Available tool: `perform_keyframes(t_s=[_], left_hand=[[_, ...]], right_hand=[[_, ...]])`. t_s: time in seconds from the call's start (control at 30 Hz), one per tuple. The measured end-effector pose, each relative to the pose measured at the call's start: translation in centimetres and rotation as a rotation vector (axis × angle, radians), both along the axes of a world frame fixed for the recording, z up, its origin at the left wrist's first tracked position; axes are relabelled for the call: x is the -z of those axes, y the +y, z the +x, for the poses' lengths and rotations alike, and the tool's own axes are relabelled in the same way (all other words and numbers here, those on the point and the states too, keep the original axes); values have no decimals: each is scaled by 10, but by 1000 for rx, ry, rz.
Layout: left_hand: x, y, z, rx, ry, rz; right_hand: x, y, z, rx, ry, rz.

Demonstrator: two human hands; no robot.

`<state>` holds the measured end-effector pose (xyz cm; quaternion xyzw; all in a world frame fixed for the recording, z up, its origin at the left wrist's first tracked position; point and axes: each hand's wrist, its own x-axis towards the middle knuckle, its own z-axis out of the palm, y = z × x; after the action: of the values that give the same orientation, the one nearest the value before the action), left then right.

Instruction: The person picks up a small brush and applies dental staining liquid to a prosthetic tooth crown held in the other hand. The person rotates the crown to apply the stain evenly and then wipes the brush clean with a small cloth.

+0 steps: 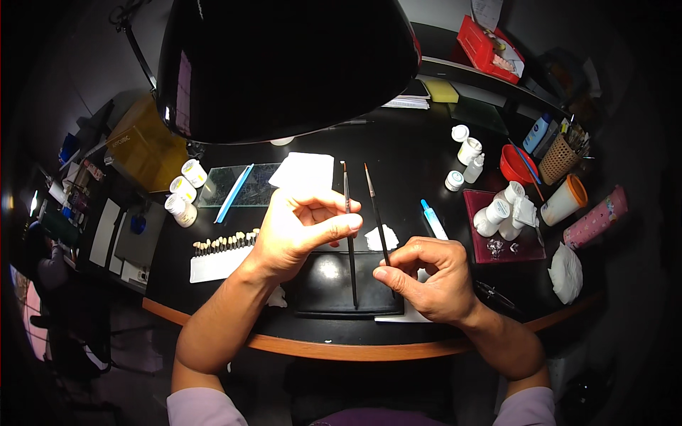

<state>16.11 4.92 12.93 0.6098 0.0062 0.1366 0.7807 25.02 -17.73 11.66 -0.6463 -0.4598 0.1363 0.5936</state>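
Note:
My left hand (288, 231) pinches a slim dark brush (352, 266) between thumb and fingers. The brush stands nearly upright, with a small whitish bit at its top end. In my right hand (435, 277), held lower, is a second fine brush (377, 209) with a metal ferrule and a reddish-brown tip pointing up. The two brushes stand side by side and apart. Below them lies a black pad (330, 277). A crumpled white tissue (389, 237) is just behind the right brush, and a blue-and-white pen-like tube (433, 220) lies beyond my right hand.
A big black lamp shade (284, 64) hangs over the far side. On the left are a tooth-coloured shade guide (224, 245), white jars (183, 188) and a glass plate (217, 177). On the right stand a dark red plate (483, 202) with white bottles, a red bowl (517, 165) and a brush basket (558, 167).

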Motion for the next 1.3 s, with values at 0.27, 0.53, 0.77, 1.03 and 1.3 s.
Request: perform_keyframes(t_s=[0.27, 0.53, 0.77, 1.03, 1.3], left_hand=[[-1, -2, 1, 15, -23, 6], [3, 0, 1, 2, -51, 8], [2, -1, 2, 17, -50, -3], [3, -1, 3, 14, -66, -14], [2, 0, 1, 3, -56, 4]], right_hand=[[-1, 0, 0, 5, -7, 5], [-1, 0, -1, 3, -11, 4], [2, 2, -1, -7, -15, 29], [1, 2, -3, -11, -14, 0], [1, 1, -4, -18, -7, -40]])
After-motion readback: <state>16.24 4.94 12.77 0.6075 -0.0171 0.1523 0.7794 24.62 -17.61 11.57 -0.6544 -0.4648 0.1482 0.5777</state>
